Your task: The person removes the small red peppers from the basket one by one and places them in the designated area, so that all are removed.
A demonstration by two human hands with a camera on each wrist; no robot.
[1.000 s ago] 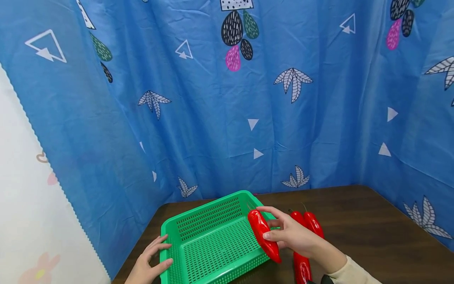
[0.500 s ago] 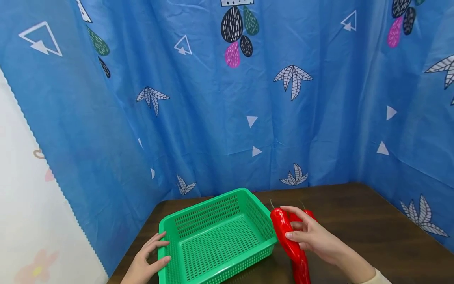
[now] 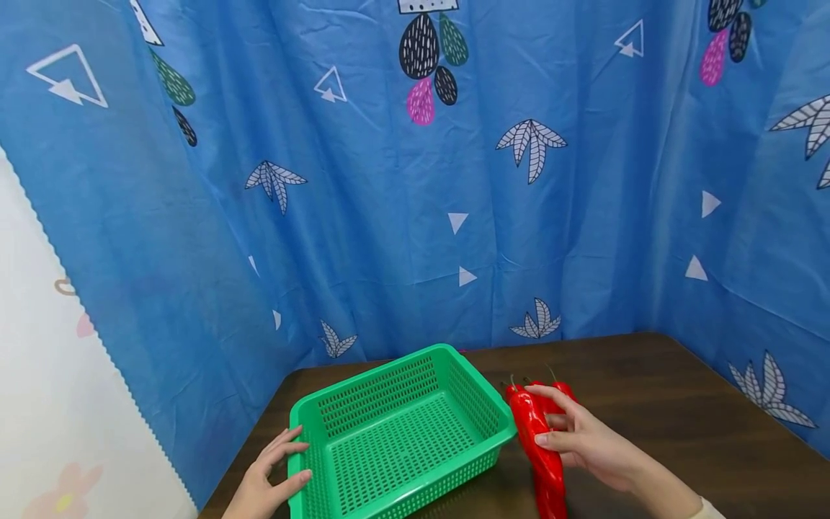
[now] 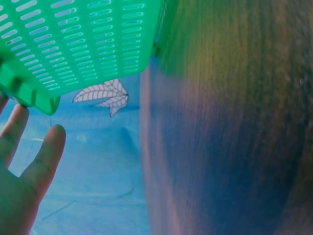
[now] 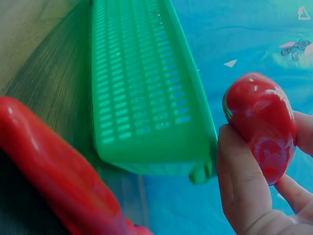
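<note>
A red chili pepper [image 3: 533,437], glossy and long with a thin stem, is pinched between the thumb and fingers of my right hand [image 3: 586,440]. It is just right of the green basket [image 3: 402,497], overlapping other red peppers [image 3: 563,390] in the head view. Seen end-on in the right wrist view, the held pepper [image 5: 261,125] is off the table. My left hand [image 3: 262,479] has its fingertips at the basket's left rim. In the left wrist view its thumb [image 4: 46,159] is extended, apart from the basket wall.
Another red pepper [image 5: 58,169] lies on the dark wooden table [image 3: 635,404] beside the basket. A blue patterned curtain [image 3: 376,238] hangs behind and to the right of the table. White cloth [image 3: 58,389] hangs at the left. The basket's slotted floor is bare.
My right hand has carried the pepper rightward from the basket's right rim to the other peppers, tilting it stem-up. My left hand has kept its place at the rim.
</note>
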